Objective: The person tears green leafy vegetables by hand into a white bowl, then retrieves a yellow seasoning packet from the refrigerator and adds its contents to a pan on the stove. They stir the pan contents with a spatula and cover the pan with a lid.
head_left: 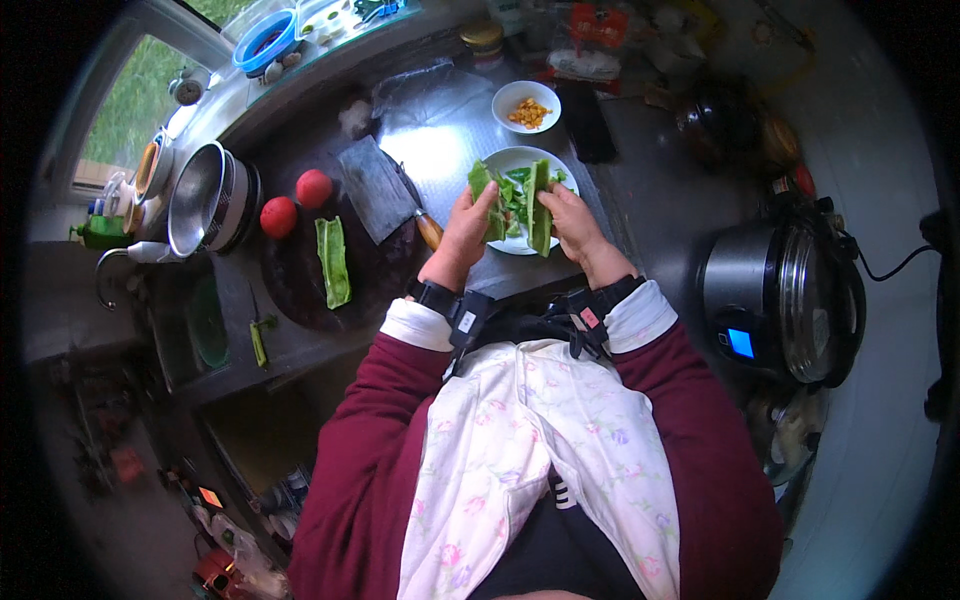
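Note:
My left hand [466, 228] is closed on one long green vegetable half [480, 182], possibly pepper or bitter melon. In my right hand [577, 226] is a second green half [540, 208], held upright. Both hands are over a white plate [520, 248] with cut green bits [515, 195] on it. Left of them, a similar hollowed green half [332, 262] lies on a round dark chopping board [290, 298]. A cleaver [378, 188] with a wooden handle rests across the board's right part. Two red tomatoes [314, 188] sit at its far left edge.
Beyond the plate stands a white bowl [527, 106] of orange-yellow pieces, with a dark phone-like slab [586, 122] beside it. A rice cooker [770, 295] is at the right. Left are a metal colander [197, 200], a sink [180, 340] and a green stem end [259, 342] near the counter's edge.

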`<state>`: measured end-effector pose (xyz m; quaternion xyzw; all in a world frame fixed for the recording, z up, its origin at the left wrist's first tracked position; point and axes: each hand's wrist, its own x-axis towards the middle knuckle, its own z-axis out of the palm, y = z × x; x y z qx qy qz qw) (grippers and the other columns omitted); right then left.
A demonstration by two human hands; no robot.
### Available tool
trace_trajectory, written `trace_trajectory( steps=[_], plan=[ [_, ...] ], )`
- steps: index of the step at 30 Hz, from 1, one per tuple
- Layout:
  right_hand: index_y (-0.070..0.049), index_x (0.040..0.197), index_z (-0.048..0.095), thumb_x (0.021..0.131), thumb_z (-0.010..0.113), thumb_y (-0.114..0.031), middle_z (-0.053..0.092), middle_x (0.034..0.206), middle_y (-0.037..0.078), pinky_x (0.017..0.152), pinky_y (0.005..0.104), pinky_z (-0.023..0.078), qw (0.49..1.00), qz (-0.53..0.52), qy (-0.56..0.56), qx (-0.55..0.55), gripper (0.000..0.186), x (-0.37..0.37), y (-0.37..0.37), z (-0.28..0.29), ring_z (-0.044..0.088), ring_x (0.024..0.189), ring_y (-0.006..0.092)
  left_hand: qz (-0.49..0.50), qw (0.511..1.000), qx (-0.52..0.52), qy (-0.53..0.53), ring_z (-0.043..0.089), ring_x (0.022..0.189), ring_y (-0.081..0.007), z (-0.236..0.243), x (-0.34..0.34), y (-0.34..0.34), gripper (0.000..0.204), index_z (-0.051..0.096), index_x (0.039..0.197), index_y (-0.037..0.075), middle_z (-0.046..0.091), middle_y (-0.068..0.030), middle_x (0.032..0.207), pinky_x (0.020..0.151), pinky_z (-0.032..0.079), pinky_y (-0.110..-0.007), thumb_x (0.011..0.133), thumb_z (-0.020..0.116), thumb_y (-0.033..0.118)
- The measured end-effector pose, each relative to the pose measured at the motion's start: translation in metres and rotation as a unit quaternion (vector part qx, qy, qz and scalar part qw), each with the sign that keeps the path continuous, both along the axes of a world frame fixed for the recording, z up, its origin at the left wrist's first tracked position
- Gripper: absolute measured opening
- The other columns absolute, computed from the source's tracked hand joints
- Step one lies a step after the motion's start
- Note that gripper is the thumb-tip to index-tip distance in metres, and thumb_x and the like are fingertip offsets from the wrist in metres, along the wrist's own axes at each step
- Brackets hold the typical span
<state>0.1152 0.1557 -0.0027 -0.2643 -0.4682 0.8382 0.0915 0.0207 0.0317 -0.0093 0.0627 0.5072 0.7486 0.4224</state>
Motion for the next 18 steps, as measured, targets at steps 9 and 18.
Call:
trace_trajectory(
  steps=[9, 18],
  plan=[
    [-0.004, 0.105, 0.054, 0.083, 0.06, -0.013, 0.06, 0.091, 0.002, 0.06, 0.0209, 0.044, 0.987, 0.042, -0.012, 0.157, 0.025, -0.005, 0.001, 0.003, 0.056, 0.076, 0.0074, -0.085, 0.992, -0.026, 0.093, 0.059, 0.084, -0.0146, 0.004, 0.006, -0.001, 0.037, 0.047, 0.115, 0.004, 0.058, -0.0066, 0.098, 0.073, 0.049, -0.028, 0.081, 0.061, 0.008],
    [-0.006, 0.094, 0.064, 0.08, 0.064, -0.016, 0.062, 0.082, 0.004, 0.05, 0.0206, 0.048, 0.962, 0.188, 0.016, 0.196, 0.017, -0.002, 0.038, 0.029, 0.058, 0.065, 0.0092, -0.163, 0.98, -0.087, 0.076, 0.057, 0.076, -0.009, 0.016, -0.006, -0.015, 0.026, 0.059, 0.102, 0.001, 0.061, -0.0016, 0.088, 0.069, 0.046, -0.021, 0.078, 0.065, 0.006]
  ],
)
